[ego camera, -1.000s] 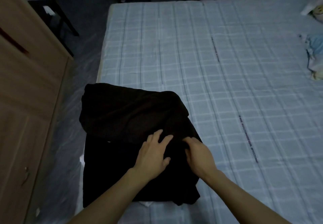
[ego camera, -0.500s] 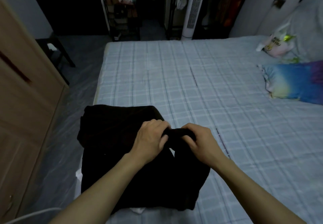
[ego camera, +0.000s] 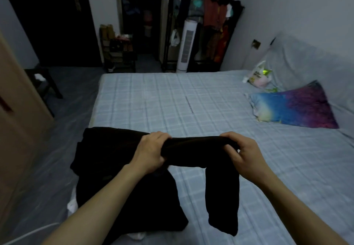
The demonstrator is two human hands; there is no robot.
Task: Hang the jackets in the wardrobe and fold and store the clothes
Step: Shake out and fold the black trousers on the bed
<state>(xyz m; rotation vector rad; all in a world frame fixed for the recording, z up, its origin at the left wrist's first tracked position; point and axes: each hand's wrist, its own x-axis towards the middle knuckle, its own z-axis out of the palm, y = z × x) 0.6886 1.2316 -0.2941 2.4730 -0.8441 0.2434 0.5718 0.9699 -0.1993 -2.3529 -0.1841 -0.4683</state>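
Black garment lifted over the bed

Black garment [ego camera: 193, 153] is stretched between both hands above the checked bed [ego camera: 172, 99]. Left hand [ego camera: 151, 152] has its fingers clamped round one end; right hand [ego camera: 247, 155] pinches the other, from which a section hangs down. More dark clothing [ego camera: 107, 153] lies on the bed left of the left fingers.

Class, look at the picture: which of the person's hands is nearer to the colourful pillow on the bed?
Right. The right hand is on the side of the pillow; the left hand is farther off, over the black garment.
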